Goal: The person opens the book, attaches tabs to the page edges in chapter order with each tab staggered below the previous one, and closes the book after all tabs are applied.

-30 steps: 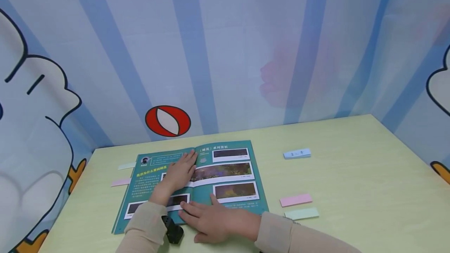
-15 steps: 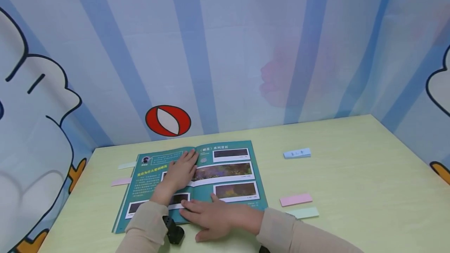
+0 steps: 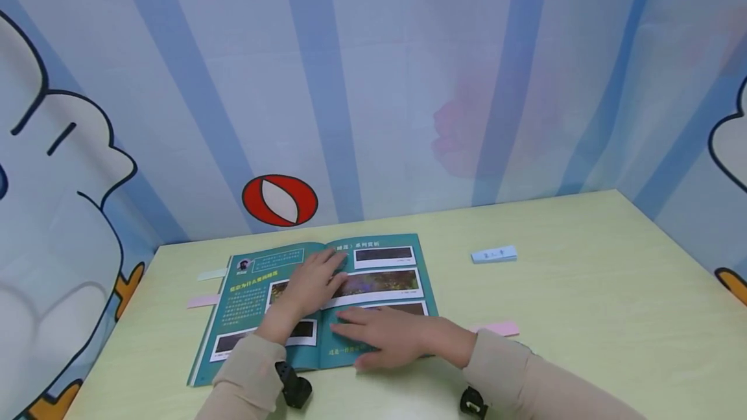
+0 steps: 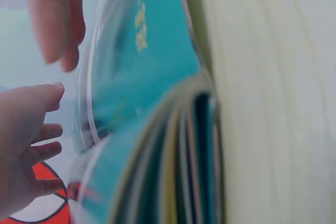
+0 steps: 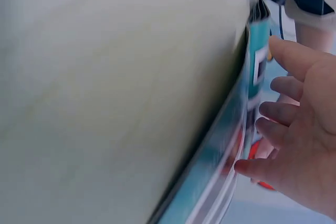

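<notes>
- We saw a book [image 3: 248, 310] lying open on the left part of the pale yellow table [image 3: 607, 277], its teal pages printed with lettering and dark pictures framed in white.
- The person's left hand [image 3: 309, 285] lay over the fold, fingertips toward the far edge; its fingers were long and a little apart, holding nothing.
- The right hand [image 3: 391, 337] was over the near half of the right page; its fingers were spread wide, the thumb toward the near edge, and we saw nothing in its grasp.
- From the wrist views we could not tell how firmly either hand met the paper.
- The left wrist view showed us the stacked page edges, bending in a curve at the fold.
- A pale green strip [image 3: 211, 274] and, nearer, a pink strip [image 3: 202, 301] stuck out past the book's left edge.
- To the right of the book, well apart from it, we saw a blue strip [image 3: 494, 255] with writing; nearer lay another pink strip [image 3: 502, 328], partly hidden by the right arm.
- Both arms wore beige sleeves [image 3: 251, 368], with a black device [image 3: 297, 391] at each wrist.
- Behind the table we saw a blue striped cloth [image 3: 408, 83] with a red and white ball [image 3: 280, 200] drawn on it.
</notes>
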Tool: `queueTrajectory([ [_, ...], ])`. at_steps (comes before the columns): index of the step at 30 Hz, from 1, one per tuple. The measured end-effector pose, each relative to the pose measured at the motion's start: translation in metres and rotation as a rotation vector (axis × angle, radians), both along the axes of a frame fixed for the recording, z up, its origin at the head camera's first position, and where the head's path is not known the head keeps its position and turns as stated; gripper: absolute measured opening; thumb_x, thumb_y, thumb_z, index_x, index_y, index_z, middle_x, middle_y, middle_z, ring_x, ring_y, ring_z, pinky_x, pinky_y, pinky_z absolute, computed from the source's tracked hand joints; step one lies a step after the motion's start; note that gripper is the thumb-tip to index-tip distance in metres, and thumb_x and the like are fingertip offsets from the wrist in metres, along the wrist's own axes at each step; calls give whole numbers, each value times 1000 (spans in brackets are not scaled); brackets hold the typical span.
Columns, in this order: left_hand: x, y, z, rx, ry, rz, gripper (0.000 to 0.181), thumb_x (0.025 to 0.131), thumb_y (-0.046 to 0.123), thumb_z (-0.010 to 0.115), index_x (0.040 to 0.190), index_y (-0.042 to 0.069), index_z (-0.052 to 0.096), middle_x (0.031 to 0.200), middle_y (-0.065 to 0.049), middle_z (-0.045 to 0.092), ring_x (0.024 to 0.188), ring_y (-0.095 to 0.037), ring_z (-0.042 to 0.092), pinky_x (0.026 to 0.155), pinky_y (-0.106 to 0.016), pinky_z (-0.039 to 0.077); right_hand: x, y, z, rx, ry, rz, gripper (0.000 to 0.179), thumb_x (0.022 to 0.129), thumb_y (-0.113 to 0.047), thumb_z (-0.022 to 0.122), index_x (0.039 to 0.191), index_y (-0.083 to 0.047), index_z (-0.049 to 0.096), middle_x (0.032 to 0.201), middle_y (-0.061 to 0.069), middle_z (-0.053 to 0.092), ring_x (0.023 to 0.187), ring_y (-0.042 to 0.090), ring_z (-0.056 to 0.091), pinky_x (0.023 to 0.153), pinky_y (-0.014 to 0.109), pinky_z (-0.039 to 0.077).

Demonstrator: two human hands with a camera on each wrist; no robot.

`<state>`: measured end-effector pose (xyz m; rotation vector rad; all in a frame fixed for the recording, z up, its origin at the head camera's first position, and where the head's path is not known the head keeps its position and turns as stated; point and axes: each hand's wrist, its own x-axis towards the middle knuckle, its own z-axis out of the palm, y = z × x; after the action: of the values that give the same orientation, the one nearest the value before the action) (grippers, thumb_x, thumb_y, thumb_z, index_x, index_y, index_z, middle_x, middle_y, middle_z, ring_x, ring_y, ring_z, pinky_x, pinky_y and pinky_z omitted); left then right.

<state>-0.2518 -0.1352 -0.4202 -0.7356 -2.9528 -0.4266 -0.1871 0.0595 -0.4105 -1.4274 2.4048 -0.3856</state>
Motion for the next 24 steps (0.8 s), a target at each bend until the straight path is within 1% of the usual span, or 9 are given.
queueTrajectory([
  [2,1,3,1,19,15,-21,46,94,28,55,135,7,49,136,-17,47,125,-36,42,99,-55,35,-2,9,2,-46,-26,-9,59,98,-35,46,148,-10,26,152,11,22,139,18,21,108,35,29],
  [3,1,5,2,27,21,-30,46,94,27,55,135,7,49,135,-17,48,124,-35,44,99,-54,36,-3,13,3,-67,-52,-18,58,98,-33,47,147,-9,27,152,11,23,139,19,22,108,33,29],
  [7,4,11,4,62,16,-43,46,93,27,57,135,8,50,135,-15,49,123,-34,45,99,-53,37,-6,32,7,-120,-125,-87,57,97,-31,49,146,-8,30,151,12,27,138,21,24,108,36,28],
  [12,8,18,6,122,21,-66,47,92,26,59,134,8,50,134,-14,50,124,-32,46,99,-52,38,-9,57,9,-176,-149,-199,55,96,-29,52,144,-9,35,148,8,33,136,21,28,106,41,31],
  [14,9,20,7,142,20,-80,47,92,26,59,134,7,50,134,-14,51,124,-31,46,99,-51,38,-9,68,10,-207,-160,-231,54,96,-27,53,143,-8,36,147,8,35,135,23,30,105,44,32],
  [16,10,22,7,162,16,-91,47,92,25,59,134,7,50,133,-13,51,123,-31,46,99,-50,38,-9,78,11,-230,-164,-261,53,96,-26,54,143,-8,37,146,8,36,135,24,31,104,45,33],
  [19,10,25,8,178,5,-95,48,92,25,60,135,8,49,134,-12,51,124,-30,45,100,-49,38,-9,91,12,-264,-148,-306,52,95,-24,55,142,-8,39,144,9,39,133,25,34,103,47,34],
  [24,11,31,12,212,-12,-119,49,92,23,60,136,7,47,135,-14,49,125,-32,44,101,-49,36,-12,109,10,-313,-86,-356,48,94,-21,56,138,-6,44,138,10,45,127,26,42,99,47,38],
])
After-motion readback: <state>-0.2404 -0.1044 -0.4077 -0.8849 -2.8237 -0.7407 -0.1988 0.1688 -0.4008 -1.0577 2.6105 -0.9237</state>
